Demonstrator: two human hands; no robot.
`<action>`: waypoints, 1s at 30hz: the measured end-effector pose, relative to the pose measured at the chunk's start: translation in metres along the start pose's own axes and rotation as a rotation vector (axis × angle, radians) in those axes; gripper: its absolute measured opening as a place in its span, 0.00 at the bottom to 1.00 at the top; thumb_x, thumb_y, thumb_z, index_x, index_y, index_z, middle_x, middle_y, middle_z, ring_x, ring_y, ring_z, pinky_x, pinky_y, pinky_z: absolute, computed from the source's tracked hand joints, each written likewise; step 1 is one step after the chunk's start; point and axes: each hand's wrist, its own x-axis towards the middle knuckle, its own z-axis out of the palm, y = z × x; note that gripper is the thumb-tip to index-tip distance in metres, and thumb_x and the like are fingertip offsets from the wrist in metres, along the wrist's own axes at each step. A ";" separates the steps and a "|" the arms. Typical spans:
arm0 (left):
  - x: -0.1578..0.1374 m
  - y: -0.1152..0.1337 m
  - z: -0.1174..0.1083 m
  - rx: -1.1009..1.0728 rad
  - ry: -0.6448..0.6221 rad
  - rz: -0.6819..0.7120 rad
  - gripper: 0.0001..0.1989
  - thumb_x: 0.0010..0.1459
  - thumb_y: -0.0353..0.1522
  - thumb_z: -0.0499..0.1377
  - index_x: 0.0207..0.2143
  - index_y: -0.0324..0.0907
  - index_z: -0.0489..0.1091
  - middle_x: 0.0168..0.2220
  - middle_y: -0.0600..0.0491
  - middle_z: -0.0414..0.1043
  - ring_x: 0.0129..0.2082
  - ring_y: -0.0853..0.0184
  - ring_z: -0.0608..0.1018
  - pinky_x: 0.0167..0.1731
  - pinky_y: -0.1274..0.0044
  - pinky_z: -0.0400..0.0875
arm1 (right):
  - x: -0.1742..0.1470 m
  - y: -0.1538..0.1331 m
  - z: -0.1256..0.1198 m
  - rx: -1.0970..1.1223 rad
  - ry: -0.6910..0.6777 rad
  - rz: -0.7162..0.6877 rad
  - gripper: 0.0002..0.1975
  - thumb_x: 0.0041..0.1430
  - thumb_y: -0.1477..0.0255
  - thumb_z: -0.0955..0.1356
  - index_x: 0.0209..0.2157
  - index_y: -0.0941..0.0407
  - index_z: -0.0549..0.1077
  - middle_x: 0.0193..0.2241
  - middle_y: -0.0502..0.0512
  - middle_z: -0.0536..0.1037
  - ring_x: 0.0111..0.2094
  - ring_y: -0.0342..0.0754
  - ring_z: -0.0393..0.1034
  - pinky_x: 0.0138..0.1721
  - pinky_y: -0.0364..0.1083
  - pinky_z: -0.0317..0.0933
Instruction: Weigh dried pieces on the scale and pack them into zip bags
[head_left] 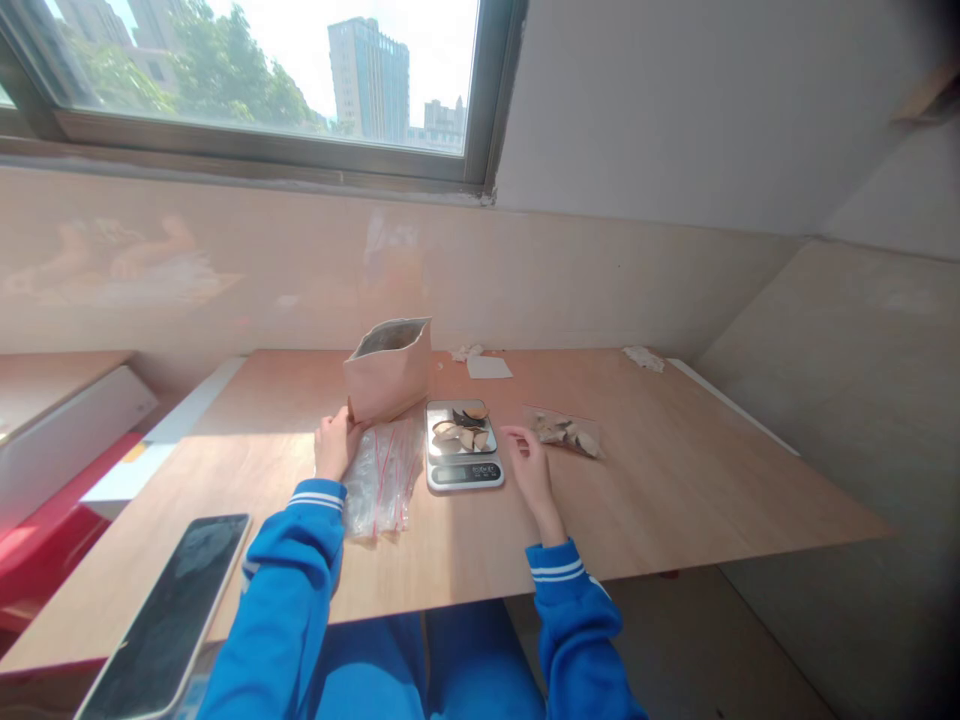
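My left hand (336, 446) lies at the lower left corner of a standing kraft paper pouch (386, 378) with its mouth open. Its fingers rest against that corner, loosely bent and partly hidden, with nothing visible in its grip. Beside it several clear zip bags (382, 480) with red seal lines lie flat. A digital kitchen scale (465, 475) stands to their right, carrying pale and dark dried slices (463, 430) on its plate. Just right of the scale, my right hand (529, 468) is open and empty, fingers pointing left. A filled clear zip bag (566, 432) of similar pieces lies beyond it.
A large phone or tablet (169, 610) lies at the table's left front edge. White paper (489, 368) and crumpled tissue (643, 359) lie toward the back of the wooden table (675, 480). Behind it are a wall and a window (300, 90).
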 end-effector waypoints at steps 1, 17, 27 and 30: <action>0.000 0.000 0.000 -0.002 0.001 -0.002 0.18 0.61 0.42 0.50 0.47 0.44 0.67 0.34 0.44 0.70 0.42 0.54 0.74 0.39 0.71 0.65 | -0.003 0.002 -0.002 0.004 0.007 0.011 0.12 0.57 0.66 0.63 0.36 0.56 0.74 0.37 0.58 0.78 0.38 0.51 0.71 0.40 0.49 0.64; -0.003 0.007 -0.006 0.001 -0.032 0.028 0.13 0.61 0.39 0.50 0.42 0.43 0.66 0.45 0.44 0.73 0.46 0.53 0.70 0.42 0.67 0.63 | -0.019 0.003 -0.008 -0.053 -0.026 0.040 0.13 0.58 0.69 0.60 0.34 0.56 0.75 0.36 0.57 0.78 0.38 0.51 0.70 0.39 0.48 0.62; -0.003 0.007 -0.007 -0.025 -0.022 0.036 0.13 0.60 0.41 0.51 0.39 0.42 0.67 0.43 0.44 0.72 0.46 0.54 0.70 0.42 0.68 0.64 | -0.020 0.003 -0.008 -0.054 -0.034 0.029 0.12 0.58 0.70 0.60 0.33 0.56 0.75 0.36 0.57 0.78 0.39 0.51 0.70 0.39 0.48 0.62; -0.003 0.006 -0.005 -0.064 -0.015 0.013 0.16 0.59 0.41 0.53 0.44 0.41 0.66 0.45 0.42 0.71 0.48 0.53 0.70 0.45 0.66 0.64 | -0.020 0.002 -0.009 -0.064 -0.030 0.030 0.12 0.58 0.70 0.60 0.34 0.56 0.75 0.36 0.57 0.78 0.40 0.52 0.70 0.40 0.48 0.62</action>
